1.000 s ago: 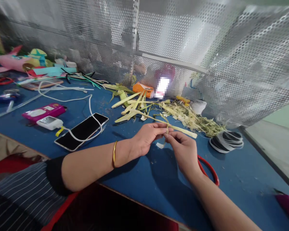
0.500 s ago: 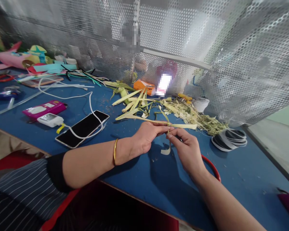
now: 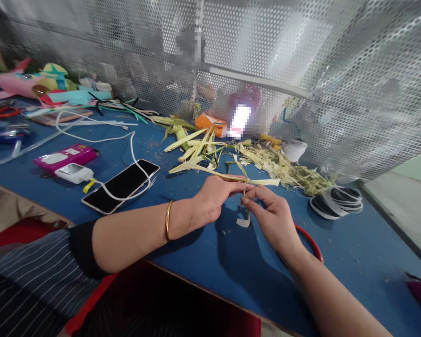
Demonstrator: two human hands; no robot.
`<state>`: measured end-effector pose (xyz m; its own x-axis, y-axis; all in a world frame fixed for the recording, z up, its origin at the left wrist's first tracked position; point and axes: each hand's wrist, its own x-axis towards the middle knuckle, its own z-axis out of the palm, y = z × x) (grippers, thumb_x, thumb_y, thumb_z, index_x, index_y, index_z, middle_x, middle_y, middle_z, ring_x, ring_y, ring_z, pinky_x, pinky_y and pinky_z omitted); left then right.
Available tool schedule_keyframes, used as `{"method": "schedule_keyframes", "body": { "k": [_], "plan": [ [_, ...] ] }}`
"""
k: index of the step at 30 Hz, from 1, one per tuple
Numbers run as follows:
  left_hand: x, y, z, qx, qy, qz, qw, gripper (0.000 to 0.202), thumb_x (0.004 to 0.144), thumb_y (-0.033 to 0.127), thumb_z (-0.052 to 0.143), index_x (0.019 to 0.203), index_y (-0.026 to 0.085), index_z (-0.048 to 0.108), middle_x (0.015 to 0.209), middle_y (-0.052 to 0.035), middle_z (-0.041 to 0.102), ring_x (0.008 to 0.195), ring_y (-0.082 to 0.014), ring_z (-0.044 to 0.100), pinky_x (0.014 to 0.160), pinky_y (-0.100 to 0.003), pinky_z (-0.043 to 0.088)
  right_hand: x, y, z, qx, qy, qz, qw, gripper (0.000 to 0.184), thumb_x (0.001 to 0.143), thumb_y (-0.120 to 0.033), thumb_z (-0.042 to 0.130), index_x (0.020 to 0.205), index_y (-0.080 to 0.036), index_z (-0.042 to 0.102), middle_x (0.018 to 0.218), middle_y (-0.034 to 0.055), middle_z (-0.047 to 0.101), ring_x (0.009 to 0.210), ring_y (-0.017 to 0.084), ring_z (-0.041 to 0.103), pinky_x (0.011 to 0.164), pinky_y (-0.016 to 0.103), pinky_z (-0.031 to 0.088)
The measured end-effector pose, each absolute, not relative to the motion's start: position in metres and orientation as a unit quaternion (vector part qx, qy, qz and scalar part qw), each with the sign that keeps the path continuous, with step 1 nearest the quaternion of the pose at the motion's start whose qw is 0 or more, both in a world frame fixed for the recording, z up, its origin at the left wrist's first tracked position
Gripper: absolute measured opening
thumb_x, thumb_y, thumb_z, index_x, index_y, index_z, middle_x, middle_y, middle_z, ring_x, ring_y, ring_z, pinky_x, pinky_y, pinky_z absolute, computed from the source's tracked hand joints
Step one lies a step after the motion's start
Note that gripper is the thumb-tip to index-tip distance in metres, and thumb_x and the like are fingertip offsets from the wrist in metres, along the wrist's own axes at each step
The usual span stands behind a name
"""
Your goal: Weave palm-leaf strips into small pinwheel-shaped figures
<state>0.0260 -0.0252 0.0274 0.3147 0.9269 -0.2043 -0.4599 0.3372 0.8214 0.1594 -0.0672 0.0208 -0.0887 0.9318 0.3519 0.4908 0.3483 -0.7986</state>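
Over the blue table (image 3: 210, 252), my left hand (image 3: 214, 199) pinches a long pale leaf strip (image 3: 266, 182) that runs left and right across the fingers. A gold bangle (image 3: 167, 220) sits on that wrist. My right hand (image 3: 272, 213) pinches a thin green strip (image 3: 245, 206) that crosses the long one and curls down to the table. Both hands meet at the crossing point, fingers closed.
A heap of leaf strips (image 3: 196, 147) and shredded trimmings (image 3: 287, 168) lies behind the hands. A phone (image 3: 121, 185) on a white cable, a pink case (image 3: 65, 156), tape rolls (image 3: 337, 201) and a red ring (image 3: 310, 241) under my right wrist lie around. A perforated metal screen (image 3: 301, 70) closes the back.
The right hand has pulled the thin strip down so its curled tail hangs lower, and the long strip's right end has risen a little. The view has shifted slightly.
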Motion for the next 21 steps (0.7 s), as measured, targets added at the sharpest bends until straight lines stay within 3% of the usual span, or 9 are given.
{"method": "schedule_keyframes", "body": {
  "k": [12,15,19,21],
  "plan": [
    [0.024,-0.021,0.024,0.334,0.350,0.464,0.742,0.015,0.062,0.003,0.075,0.074,0.011,0.072,0.079,-0.0060,0.072,0.078,-0.0148,0.066,0.081,-0.029,0.049,0.155,-0.069,0.017,-0.522,-0.698,0.237,0.429,0.021,0.082,-0.026,0.057,0.062,-0.021,0.054,0.069,-0.0005,0.056,0.069,0.017,0.052,0.069,0.029,0.040],
    [0.022,-0.017,0.027,0.340,0.364,0.450,0.741,0.012,0.068,0.005,0.072,0.077,0.013,0.073,0.077,-0.0059,0.072,0.075,-0.0133,0.066,0.081,-0.028,0.049,0.157,-0.075,0.024,-0.538,-0.705,0.169,0.430,0.026,0.088,-0.031,0.055,0.065,-0.021,0.060,0.068,0.0004,0.058,0.068,0.017,0.054,0.066,0.029,0.040],
    [0.018,-0.013,0.027,0.367,0.354,0.397,0.763,0.012,0.073,0.006,0.066,0.078,0.014,0.074,0.075,-0.0066,0.072,0.069,-0.0123,0.066,0.081,-0.030,0.050,0.171,-0.069,0.033,-0.576,-0.643,0.030,0.504,0.025,0.090,-0.036,0.056,0.074,-0.021,0.068,0.076,0.0035,0.063,0.073,0.018,0.057,0.068,0.031,0.041],
    [0.018,-0.013,0.027,0.375,0.345,0.359,0.782,0.013,0.073,0.007,0.064,0.078,0.013,0.074,0.073,-0.0065,0.071,0.066,-0.0122,0.065,0.079,-0.030,0.051,0.180,-0.061,0.032,-0.600,-0.616,0.080,0.504,0.026,0.086,-0.041,0.060,0.076,-0.020,0.071,0.082,0.0045,0.068,0.079,0.020,0.060,0.072,0.032,0.043]
  ]
}}
